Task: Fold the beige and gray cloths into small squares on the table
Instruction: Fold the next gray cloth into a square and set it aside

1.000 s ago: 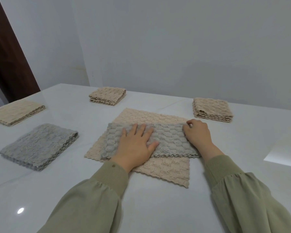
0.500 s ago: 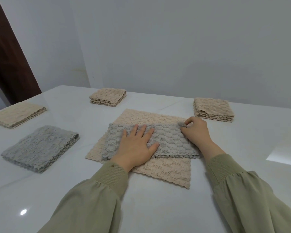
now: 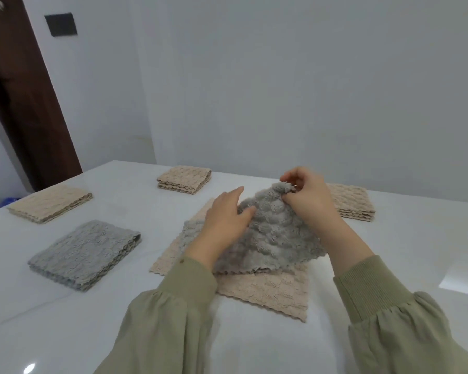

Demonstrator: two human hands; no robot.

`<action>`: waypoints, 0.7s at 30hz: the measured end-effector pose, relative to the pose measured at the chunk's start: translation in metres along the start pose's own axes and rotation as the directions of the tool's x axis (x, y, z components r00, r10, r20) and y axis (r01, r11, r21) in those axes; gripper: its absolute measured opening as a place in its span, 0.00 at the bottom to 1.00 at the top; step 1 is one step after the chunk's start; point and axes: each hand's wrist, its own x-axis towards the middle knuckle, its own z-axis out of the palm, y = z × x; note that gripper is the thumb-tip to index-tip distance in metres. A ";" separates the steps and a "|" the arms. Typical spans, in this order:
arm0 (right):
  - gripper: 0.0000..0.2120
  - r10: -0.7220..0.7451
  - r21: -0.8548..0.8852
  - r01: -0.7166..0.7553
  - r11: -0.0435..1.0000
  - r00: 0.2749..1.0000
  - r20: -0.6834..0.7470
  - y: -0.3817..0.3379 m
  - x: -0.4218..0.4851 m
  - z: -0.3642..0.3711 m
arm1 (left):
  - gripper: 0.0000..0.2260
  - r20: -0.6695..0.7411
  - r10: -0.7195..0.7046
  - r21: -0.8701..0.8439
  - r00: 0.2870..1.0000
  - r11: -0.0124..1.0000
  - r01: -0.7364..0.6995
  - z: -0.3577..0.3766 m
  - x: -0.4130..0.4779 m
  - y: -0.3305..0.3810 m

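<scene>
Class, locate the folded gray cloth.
In the head view, the folded gray cloth lies on the table, left of the left hand, nearer than the leftmost beige stack.

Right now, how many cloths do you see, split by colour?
Beige cloths: 4, three folded and one flat
Gray cloths: 2, one folded and one pinched by the right hand
Total: 6
</scene>
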 end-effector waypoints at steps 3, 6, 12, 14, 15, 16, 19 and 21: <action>0.19 -0.126 0.006 0.126 0.992 0.992 0.002 -0.018 -0.006 0.000 | 0.25 0.109 0.059 -0.189 0.992 0.981 -0.037 -0.020 0.000 0.028; 0.21 -0.184 0.038 0.183 0.982 0.983 0.015 -0.027 -0.010 -0.001 | 0.20 0.097 0.132 -0.154 0.987 0.981 -0.116 -0.030 -0.001 0.035; 0.25 -0.235 0.021 0.235 0.972 0.972 0.013 -0.030 -0.012 -0.001 | 0.05 0.089 0.116 -0.127 0.989 0.986 -0.104 -0.046 -0.005 0.031; 0.24 -0.228 0.026 0.227 0.974 0.974 0.012 -0.029 -0.011 -0.001 | 0.08 0.069 0.123 -0.104 0.990 0.988 -0.116 -0.045 -0.006 0.034; 0.23 -0.216 0.029 0.215 0.976 0.976 0.019 -0.028 -0.011 -0.001 | 0.08 0.060 0.127 -0.094 0.990 0.988 -0.121 -0.044 -0.006 0.034; 0.22 -0.197 0.033 0.196 0.980 0.980 0.031 -0.028 -0.011 -0.003 | 0.08 0.051 0.128 -0.091 0.990 0.988 -0.123 -0.043 -0.007 0.035; 0.19 -0.090 -0.036 0.094 0.995 0.991 0.104 -0.030 -0.012 -0.010 | 0.11 -0.019 0.124 -0.090 0.992 0.988 -0.126 -0.041 -0.004 0.034; 0.22 0.040 -0.201 0.001 0.980 0.979 0.198 -0.030 -0.012 -0.017 | 0.12 -0.122 0.113 -0.070 0.986 0.990 -0.122 -0.039 -0.001 0.032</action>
